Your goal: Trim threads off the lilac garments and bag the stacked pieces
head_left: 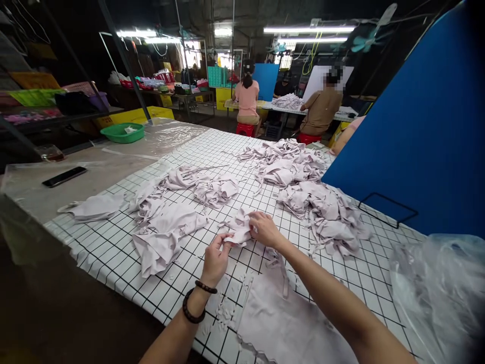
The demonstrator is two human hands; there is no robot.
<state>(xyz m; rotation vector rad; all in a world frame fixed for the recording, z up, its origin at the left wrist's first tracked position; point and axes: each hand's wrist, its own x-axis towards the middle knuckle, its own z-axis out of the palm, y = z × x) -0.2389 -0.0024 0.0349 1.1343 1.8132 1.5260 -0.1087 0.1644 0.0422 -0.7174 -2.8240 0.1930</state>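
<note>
Both hands hold one pale lilac fabric garment (239, 222) above the gridded tablecloth. My left hand (216, 259) pinches its near left edge between thumb and fingers, with two dark bead bracelets on the wrist. On the garment's right side, my right hand (264, 228) is closed on the cloth, fingertips partly hidden in the folds. Below my hands lies a larger flat piece of the same fabric (280, 318), with a strap near its top, partly under my right forearm. Small fabric scraps (226, 311) are scattered beside it. A loose pile of like garments (166, 217) lies to the left.
More garment heaps (326, 212) lie on the right, beside a blue panel (417, 136) and a black wire stand (390, 210). Clear plastic bags (439, 283) sit at the right edge. A phone (64, 177) and green basket (123, 132) are at left. Several people work behind.
</note>
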